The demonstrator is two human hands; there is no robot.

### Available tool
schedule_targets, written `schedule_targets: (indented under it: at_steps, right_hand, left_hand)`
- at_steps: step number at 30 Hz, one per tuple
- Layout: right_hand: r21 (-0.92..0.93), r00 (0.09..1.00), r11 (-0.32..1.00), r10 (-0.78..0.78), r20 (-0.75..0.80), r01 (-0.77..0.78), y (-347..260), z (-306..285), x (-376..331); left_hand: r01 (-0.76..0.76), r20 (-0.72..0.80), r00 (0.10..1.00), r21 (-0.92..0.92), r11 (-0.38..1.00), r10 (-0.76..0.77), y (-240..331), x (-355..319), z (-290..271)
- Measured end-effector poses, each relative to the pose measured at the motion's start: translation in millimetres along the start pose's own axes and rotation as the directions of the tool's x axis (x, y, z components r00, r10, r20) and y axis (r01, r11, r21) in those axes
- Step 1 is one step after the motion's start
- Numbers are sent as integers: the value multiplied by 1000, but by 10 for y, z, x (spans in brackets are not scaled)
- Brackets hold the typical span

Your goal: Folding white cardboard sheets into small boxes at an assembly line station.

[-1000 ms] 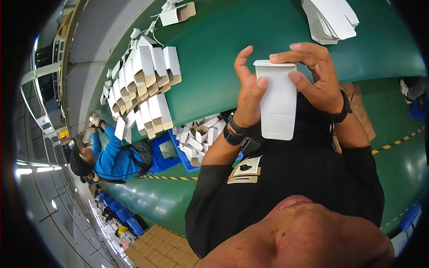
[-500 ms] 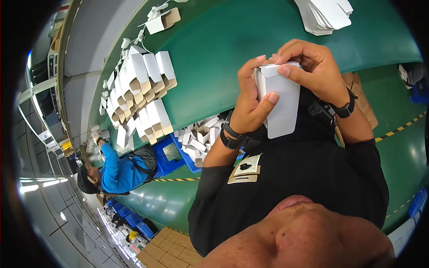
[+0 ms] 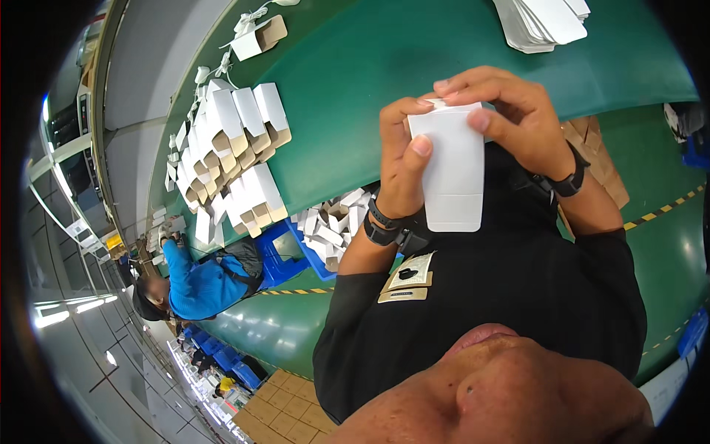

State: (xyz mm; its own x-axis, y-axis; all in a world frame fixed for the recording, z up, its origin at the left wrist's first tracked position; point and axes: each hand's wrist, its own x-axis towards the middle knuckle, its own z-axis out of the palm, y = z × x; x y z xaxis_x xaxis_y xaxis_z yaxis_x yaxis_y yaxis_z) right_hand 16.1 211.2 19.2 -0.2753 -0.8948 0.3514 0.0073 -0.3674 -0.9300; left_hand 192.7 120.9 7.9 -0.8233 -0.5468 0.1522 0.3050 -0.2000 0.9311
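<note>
I hold a small white cardboard box (image 3: 452, 169) upright in front of my chest, above the edge of the green table (image 3: 384, 66). My left hand (image 3: 403, 166) grips its left side, thumb pressed on the front face. My right hand (image 3: 510, 115) curls over the top end, fingers on the top flap. Both wrists wear dark watches.
Rows of assembled white boxes (image 3: 229, 140) with brown open ends lie on the table to the left. A stack of flat white blanks (image 3: 543, 21) sits at the top right. A blue bin (image 3: 325, 233) of boxes stands below the table. A person in a blue top (image 3: 200, 285) works at far left.
The box has been turned and drawn closer between my hands. My right hand has moved over the top end, and my left thumb now presses the front.
</note>
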Motion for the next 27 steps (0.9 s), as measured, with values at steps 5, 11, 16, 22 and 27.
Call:
schedule_targets:
  at_steps: [5, 11, 16, 22, 27]
  right_hand:
    - [-44, 998, 998, -52, 40, 54, 155, -89, 14]
    - [-206, 994, 978, -63, -89, 43, 78, -263, 151]
    - [-895, 936, 438, -342, -80, 84, -319, -752, 253]
    - [-983, 999, 185, -20, -26, -22, -391, -1251, 279]
    - [-975, 997, 217, 47, 63, 51, -530, -1481, 175]
  left_hand:
    - [35, -33, 999, 30, 999, -34, -40, 111, -31]
    - [178, -23, 982, -209, 962, -187, -16, 481, -49]
    - [152, -256, 952, -81, 985, -168, -60, 1297, -767]
    - [166, -715, 545, 604, 780, 438, -78, 2533, -2433]
    - [416, -779, 603, 494, 764, 175, -152, 2730, -1935]
